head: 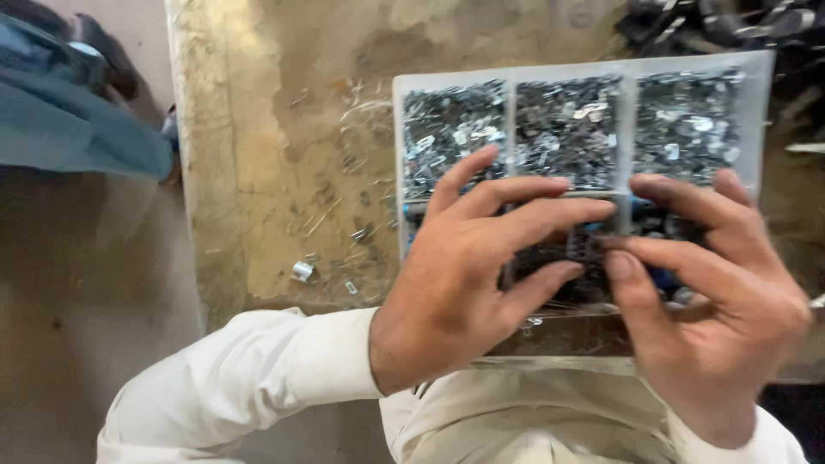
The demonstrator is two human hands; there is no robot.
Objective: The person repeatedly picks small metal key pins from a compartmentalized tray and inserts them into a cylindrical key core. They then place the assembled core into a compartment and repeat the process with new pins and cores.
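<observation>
Both hands are raised over the near half of a clear plastic compartment tray (pixel 756 112) that sits on a worn, stained tan workbench top (pixel 284 129), toward its right side. The left hand (pixel 468 275) has its fingers spread and gently curled. The right hand (pixel 713 301) mirrors it, and their fingertips nearly meet over a dark small part with blue ends (pixel 593 245). Whether either hand actually pinches that part I cannot tell; the fingers cover it.

The tray's three far compartments are heaped with small shiny metal clips (pixel 567 129).

Risks, as I judge them:
- The compartments are piled high, so a knock from a wrist could spill clips over the dividers or onto the bench.
- A small part held only by fingertips could drop into the heap and be lost.
- Loose bits already lie near the bench's near edge, among them a small bent metal piece (pixel 302 271), and could roll off.

Hidden or unclear:
- The tray's near row is mostly behind the hands.
- The near edge of the tray merges with the white sleeves (pixel 258 378).
- Dark objects at the far right corner (pixel 713 21) are cut off and blurred.
- A blue-grey cloth shape (pixel 69 120) at the left is unidentifiable.
</observation>
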